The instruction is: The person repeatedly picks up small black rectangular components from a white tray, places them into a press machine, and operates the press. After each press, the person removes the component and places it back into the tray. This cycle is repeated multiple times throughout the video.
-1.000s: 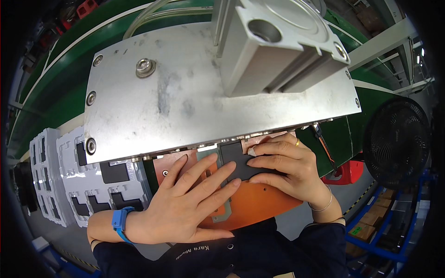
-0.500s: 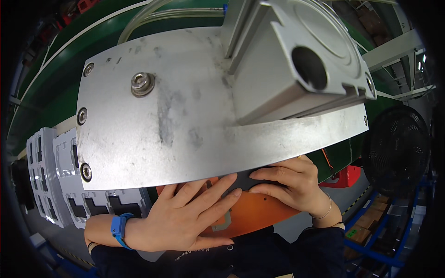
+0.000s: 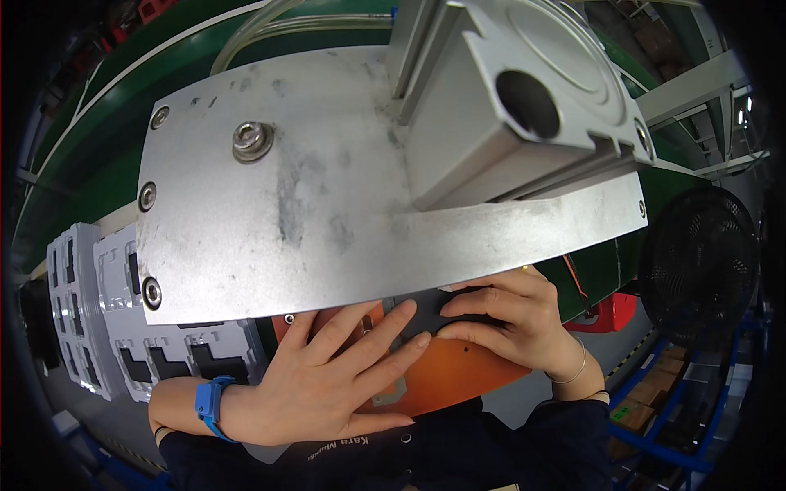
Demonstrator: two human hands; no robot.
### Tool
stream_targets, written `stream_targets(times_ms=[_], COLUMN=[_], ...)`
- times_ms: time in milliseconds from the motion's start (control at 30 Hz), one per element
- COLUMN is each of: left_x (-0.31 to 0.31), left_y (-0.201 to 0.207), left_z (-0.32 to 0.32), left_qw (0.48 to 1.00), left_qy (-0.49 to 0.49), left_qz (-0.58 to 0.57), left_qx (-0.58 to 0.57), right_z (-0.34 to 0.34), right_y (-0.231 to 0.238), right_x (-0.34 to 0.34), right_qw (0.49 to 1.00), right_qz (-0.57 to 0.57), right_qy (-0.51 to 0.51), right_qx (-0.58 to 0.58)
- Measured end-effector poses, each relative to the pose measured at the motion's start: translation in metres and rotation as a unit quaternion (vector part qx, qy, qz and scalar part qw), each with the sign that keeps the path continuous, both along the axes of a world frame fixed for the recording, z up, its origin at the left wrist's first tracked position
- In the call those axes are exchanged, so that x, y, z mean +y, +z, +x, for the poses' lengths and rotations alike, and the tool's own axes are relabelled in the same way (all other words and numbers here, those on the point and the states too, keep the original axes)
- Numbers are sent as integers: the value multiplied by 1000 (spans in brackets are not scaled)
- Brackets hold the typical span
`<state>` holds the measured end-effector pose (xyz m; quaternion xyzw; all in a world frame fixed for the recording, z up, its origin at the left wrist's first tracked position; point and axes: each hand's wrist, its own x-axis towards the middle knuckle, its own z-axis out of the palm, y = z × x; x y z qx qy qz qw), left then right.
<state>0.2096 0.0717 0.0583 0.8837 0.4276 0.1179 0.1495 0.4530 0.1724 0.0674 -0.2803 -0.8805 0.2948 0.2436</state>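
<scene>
A flat dark grey piece [image 3: 422, 309] lies on an orange plate [image 3: 467, 364], partly under the front edge of a large silver metal plate [image 3: 344, 270]. My left hand [image 3: 340, 368] lies flat over the orange plate with its fingers spread. Its fingertips touch the left side of the dark piece, and a blue band circles the wrist. From the right, my right hand [image 3: 512, 315] grips the dark piece between bent fingers and thumb. Some of its fingertips are hidden beneath the metal plate's edge.
A silver cylinder block [image 3: 491, 155] and bolts stand on the metal plate, with clear hoses [image 3: 311, 26] behind. White trays [image 3: 82, 311] holding dark pieces are at left. On the right are a black fan [image 3: 700, 262], a red bin [image 3: 602, 315] and a blue rack [image 3: 688, 409].
The metal plate and its block sit slightly higher in the picture, uncovering a little more of the dark piece and the orange plate. Both hands have hardly moved.
</scene>
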Motion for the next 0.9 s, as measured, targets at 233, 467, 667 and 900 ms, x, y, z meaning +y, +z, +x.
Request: stream_targets(times_ms=[233,467,667,900], left_x=[0,0,1,-2], left_y=[1,1,2,2], left_z=[0,1,0,1], left_qw=[1000,1000,1000,1000], left_qy=[0,4,7,12], left_qz=[4,5,14,8], left_qx=[-3,-12,-16,-9], right_z=[1,4,5,4], right_y=[-2,-4,-6,-8], right_x=[0,-1,-2,-5], right_qw=[1000,1000,1000,1000], right_qz=[-5,-13,-16,-24], right_qy=[0,-1,0,-4], right_qx=[0,-15,-9,-2])
